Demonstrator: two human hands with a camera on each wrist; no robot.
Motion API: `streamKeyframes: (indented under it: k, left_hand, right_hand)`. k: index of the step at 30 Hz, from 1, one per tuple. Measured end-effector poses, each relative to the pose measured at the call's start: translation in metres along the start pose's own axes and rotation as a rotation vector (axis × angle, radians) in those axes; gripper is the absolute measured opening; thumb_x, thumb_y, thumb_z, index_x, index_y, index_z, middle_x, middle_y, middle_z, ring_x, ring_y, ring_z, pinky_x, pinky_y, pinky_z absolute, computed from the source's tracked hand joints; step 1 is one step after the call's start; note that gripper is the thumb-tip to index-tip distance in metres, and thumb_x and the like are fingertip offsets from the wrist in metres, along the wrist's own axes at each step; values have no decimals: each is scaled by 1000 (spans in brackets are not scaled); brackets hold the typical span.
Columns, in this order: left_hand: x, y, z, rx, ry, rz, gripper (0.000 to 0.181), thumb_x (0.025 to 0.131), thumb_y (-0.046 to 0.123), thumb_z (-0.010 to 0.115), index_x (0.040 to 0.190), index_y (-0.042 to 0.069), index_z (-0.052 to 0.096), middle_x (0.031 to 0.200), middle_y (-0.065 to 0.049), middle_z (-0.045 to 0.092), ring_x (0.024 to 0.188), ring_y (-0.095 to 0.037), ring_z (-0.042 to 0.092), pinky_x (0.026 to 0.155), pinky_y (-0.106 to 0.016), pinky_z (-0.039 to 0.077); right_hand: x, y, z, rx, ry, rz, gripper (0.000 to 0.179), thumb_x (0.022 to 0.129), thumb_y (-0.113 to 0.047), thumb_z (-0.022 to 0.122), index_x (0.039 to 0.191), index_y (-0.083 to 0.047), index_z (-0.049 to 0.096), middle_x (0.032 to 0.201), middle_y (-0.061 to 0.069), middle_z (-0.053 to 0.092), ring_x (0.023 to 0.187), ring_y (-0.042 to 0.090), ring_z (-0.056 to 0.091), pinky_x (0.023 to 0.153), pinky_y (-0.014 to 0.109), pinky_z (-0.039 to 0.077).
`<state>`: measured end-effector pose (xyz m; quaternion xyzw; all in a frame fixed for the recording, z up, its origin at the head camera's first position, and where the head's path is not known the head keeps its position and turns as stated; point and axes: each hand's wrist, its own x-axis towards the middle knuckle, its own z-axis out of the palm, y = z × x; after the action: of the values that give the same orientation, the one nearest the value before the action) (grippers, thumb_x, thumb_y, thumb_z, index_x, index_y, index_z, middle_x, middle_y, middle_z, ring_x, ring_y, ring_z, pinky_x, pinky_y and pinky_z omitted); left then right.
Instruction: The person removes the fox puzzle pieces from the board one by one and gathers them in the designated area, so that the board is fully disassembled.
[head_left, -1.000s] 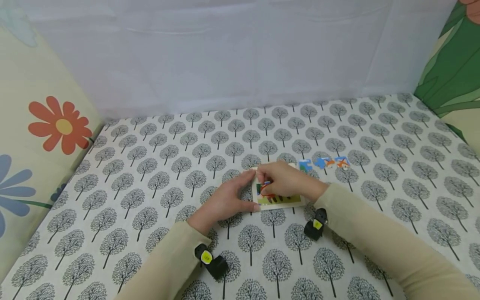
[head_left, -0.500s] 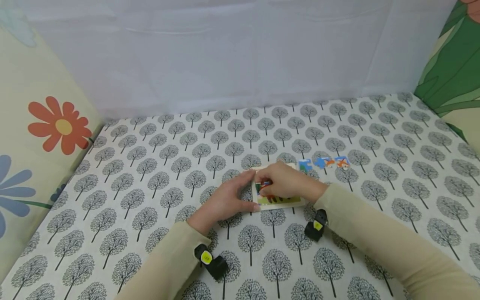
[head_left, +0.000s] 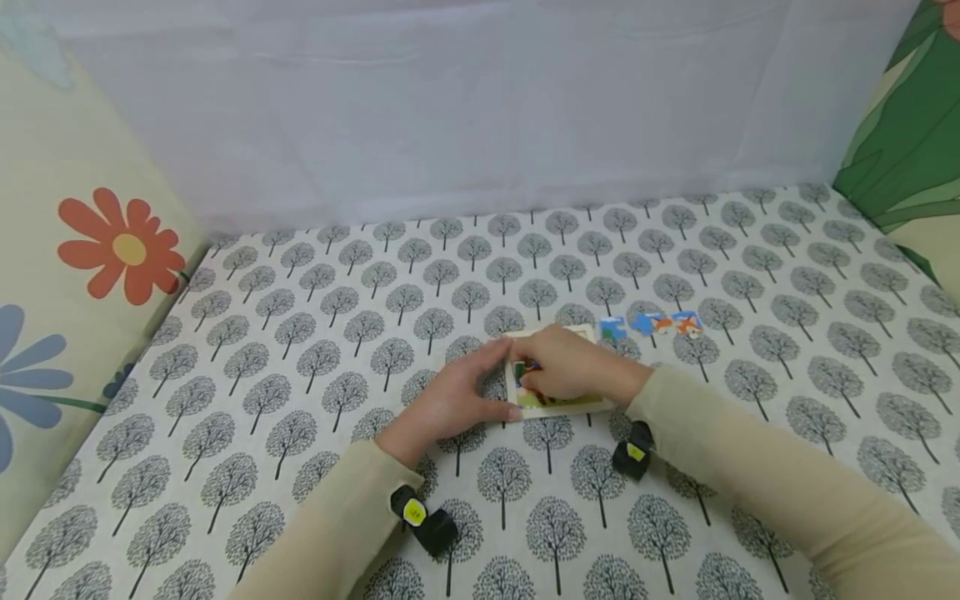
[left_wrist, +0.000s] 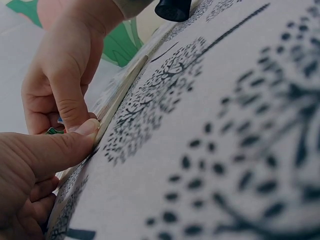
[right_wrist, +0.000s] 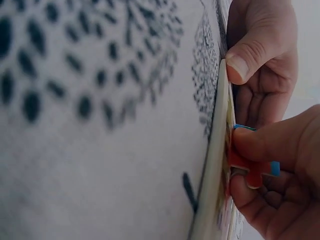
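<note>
Down the board [head_left: 564,411] slid the right hand [head_left: 564,367], centre frame, red piece [right_wrist: 254,172] pinched (not released, so seemingly not placed yet), while the left hand [head_left: 450,400] clamped the board's left edge.

Both your forearms [head_left: 750,467] angle inward. Left hand [head_left: 453,404]: thumb spread well apart from forefinger. Right hand [head_left: 566,362] just beside: fingers curled, thumb opposed, pinching.
</note>
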<state>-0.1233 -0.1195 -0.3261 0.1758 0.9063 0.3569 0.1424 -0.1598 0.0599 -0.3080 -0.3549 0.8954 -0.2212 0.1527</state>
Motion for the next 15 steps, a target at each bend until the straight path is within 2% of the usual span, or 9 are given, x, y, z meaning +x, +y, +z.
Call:
streamKeyframes:
  k: [7,11,15]
  left_hand:
    - [1,2,0,7,-2,-17,94,71,29,79,147,15,26,153,1,22,141,-23,19,115,-43,17]
    - [1,1,0,-6,-8,-20,93,71,29,79,146,14,27,153,1,22,141,-23,19,115,-43,17]
    - [1,1,1,-4,-9,-24,93,71,28,79,146,14,27,153,1,22,141,-22,19,115,-43,16]
  right_hand:
    - [-2,4,-5,50,-4,44,6,88,-16,62,93,-17,64,80,-5,61,71,10,53,69,25,47]
    - [-2,10,-4,117,12,53,3,85,-17,66,87,-15,65,77,-5,60,68,10,51,65,24,44]
    - [-3,13,-4,194,39,92,10,82,-19,69,91,-14,69,81,-3,65,70,11,53,66,25,45]
